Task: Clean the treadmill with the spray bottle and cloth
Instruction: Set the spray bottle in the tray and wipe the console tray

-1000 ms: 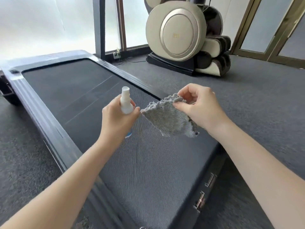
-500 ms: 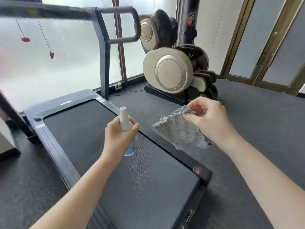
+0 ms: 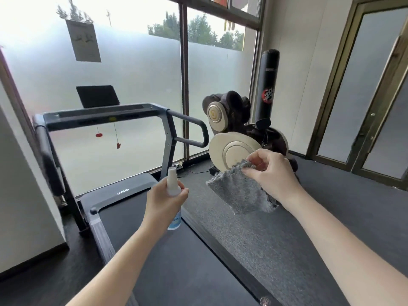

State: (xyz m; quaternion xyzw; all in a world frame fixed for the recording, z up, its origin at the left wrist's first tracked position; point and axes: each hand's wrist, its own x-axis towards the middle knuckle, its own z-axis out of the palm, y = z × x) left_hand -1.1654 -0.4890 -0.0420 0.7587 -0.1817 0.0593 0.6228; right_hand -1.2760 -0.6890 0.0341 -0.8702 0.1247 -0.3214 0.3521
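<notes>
A dark treadmill [image 3: 176, 261] stretches from the bottom centre toward the window, with its console bar [image 3: 103, 117] and right handle [image 3: 194, 129] at the far end. My left hand [image 3: 163, 202] is wrapped around a small white spray bottle [image 3: 172, 184], held upright above the belt near the front cover. My right hand [image 3: 271, 175] pinches the top edge of a grey cloth [image 3: 240, 193], which hangs down over the carpet just right of the treadmill's right rail.
A beige and brown massage chair [image 3: 234, 149] stands behind the cloth, with a black punching bag [image 3: 267, 85] beside it. Frosted windows [image 3: 132, 74] fill the far wall. Glass doors [image 3: 364, 96] are at right, a pale wall [image 3: 19, 195] at left. Grey carpet [image 3: 331, 206] covers the floor.
The view has tilted up from the belt to the console and window. Both hands keep the bottle and cloth and stay in much the same pose.
</notes>
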